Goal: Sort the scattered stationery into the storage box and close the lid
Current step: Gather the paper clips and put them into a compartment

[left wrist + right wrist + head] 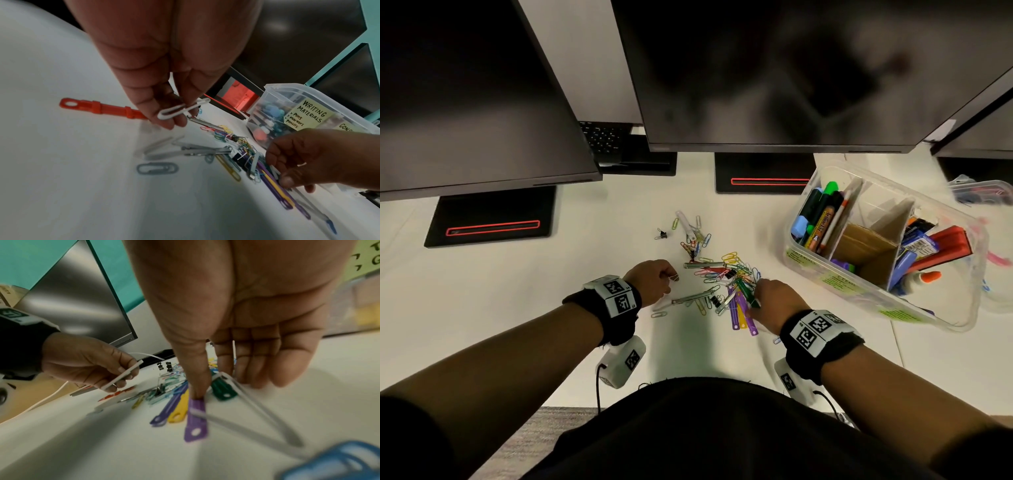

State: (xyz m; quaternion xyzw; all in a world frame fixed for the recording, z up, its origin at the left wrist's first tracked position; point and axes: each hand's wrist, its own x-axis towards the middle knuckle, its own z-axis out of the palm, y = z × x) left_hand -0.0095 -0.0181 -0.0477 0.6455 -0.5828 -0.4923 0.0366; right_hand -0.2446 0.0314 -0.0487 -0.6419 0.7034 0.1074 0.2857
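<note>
Over the desk, left hand (164,91) pinches a white paperclip (183,108); right hand (242,337), fingers extended, presses purple strip (196,420).

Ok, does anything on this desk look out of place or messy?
Yes: paper clips, binder clips and coloured plastic strips lie scattered in a pile on the desk, outside the open storage box. The box's middle cardboard compartment looks nearly empty, and one small binder clip sits apart.

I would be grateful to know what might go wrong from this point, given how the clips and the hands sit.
1. The left hand only pinches the white paper clip; it may slip.
2. The right hand presses tangled plastic fasteners; lifting one may drag neighbours.
3. The storage box stands beside the pile; carried clips could drop.
</note>
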